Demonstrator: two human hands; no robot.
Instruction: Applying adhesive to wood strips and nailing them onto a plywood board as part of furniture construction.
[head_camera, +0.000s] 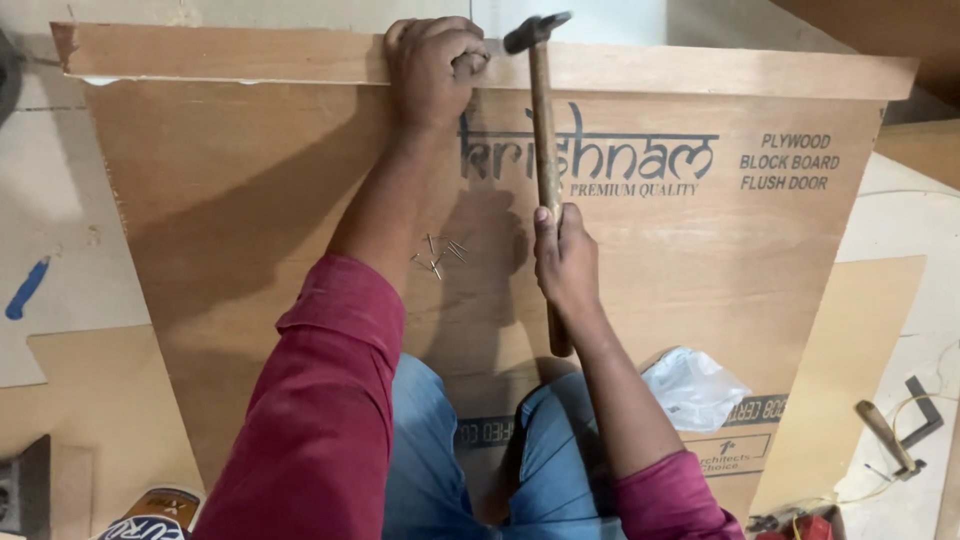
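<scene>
My left hand (432, 62) rests on a wooden strip (700, 70) that lies along the far edge of a large plywood sheet (240, 200); its fingertips pinch something small that I cannot make out. My right hand (563, 255) grips the wooden handle of a hammer (544, 130). The hammer's metal head is raised just right of my left fingers, over the strip. Several small nails (438, 256) lie loose on the sheet between my forearms. I kneel on the sheet's near end in blue jeans and red sleeves.
A crumpled clear plastic bag (692, 386) lies on the sheet by my right knee. Off the sheet's right side lie a wooden-handled tool (886, 432) and a metal square (925, 410). A blue object (26, 288) lies at far left, a glue container (152, 512) at bottom left.
</scene>
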